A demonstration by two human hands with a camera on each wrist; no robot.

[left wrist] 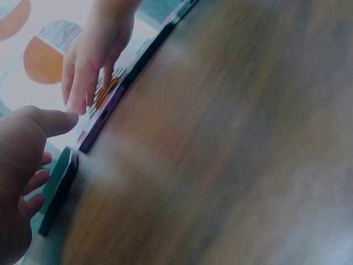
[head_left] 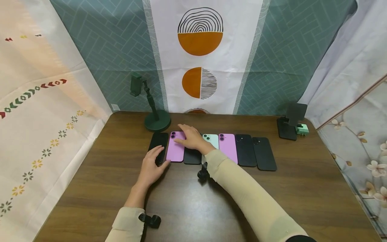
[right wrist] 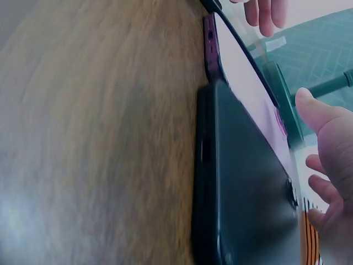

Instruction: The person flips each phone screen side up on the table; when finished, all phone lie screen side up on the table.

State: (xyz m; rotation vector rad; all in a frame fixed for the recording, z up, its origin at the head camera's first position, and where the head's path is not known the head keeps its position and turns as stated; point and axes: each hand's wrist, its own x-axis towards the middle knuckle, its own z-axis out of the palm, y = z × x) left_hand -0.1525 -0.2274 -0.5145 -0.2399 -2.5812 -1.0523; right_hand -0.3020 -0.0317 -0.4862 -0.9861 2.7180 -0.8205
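Observation:
Several phones lie side by side in a row, backs up. At the left end is a black phone (head_left: 159, 138); my left hand (head_left: 150, 169) is over its lower left part, fingers spread and thumb near its lower right corner. Beside it lies a pink phone (head_left: 174, 152), with my right hand (head_left: 192, 138) above its upper right side, fingers extended. That hand and wrist partly cover a dark phone (head_left: 192, 157) and a mint phone (head_left: 212, 137). In the right wrist view, the right fingers appear apart from the dark phone (right wrist: 253, 176). Neither hand grips anything.
Further right in the row lie another pink phone (head_left: 228, 146) and two dark phones (head_left: 246, 151). A green stand (head_left: 158, 121) stands behind the row's left end. At the back right are a black stand (head_left: 287, 129) and a small green block (head_left: 302, 129).

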